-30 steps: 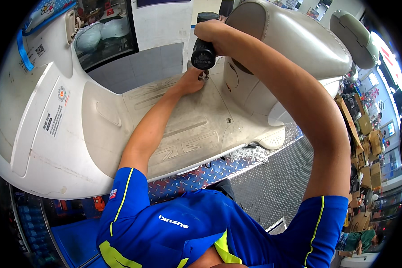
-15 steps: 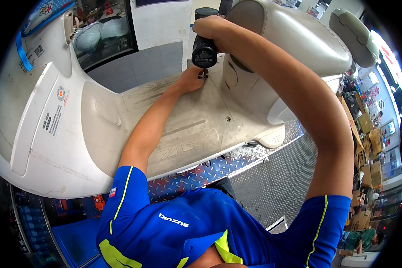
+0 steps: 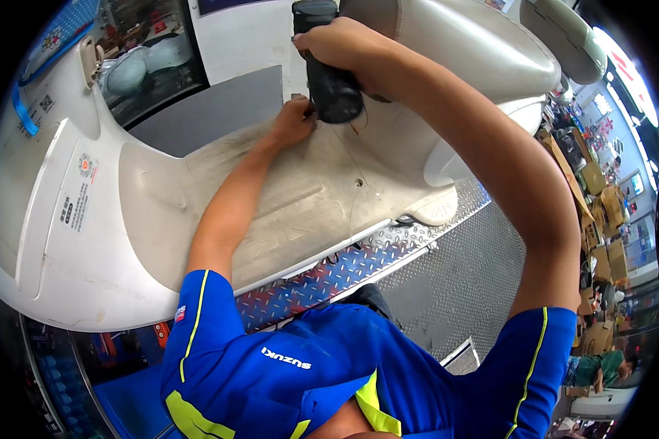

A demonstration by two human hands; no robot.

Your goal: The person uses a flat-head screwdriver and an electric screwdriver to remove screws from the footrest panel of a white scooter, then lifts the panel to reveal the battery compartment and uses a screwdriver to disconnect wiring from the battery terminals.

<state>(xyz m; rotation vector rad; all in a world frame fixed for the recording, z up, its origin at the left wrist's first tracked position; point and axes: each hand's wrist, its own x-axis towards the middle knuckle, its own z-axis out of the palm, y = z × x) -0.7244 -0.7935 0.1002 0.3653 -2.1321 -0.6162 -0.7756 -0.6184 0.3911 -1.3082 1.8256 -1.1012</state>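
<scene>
My right hand [image 3: 342,42] is closed round the grip of a black cordless driver [image 3: 337,99], held over the far side of a scooter's beige footboard [image 3: 300,190]. Its thick round end faces me. The working tip is hidden. Beside the driver, my left hand [image 3: 293,121] is down at the footboard's far edge with its fingers curled in; what they pinch, if anything, is hidden. A small dark screw hole [image 3: 359,183] shows in the footboard nearer to me. The scooter's white front shield [image 3: 73,219] rises on the left.
The beige scooter seat [image 3: 476,44] overhangs the right arm's far side. Below the footboard lies a metal tread-plate platform [image 3: 447,271]. Cardboard boxes [image 3: 611,205] are piled at right, where a person in green [image 3: 593,372] is visible. A glass case [image 3: 157,66] stands beyond the scooter.
The driver has swung, its round end moving slightly right and toward me. My left hand has shifted left, away from it. The whole view has moved a little.
</scene>
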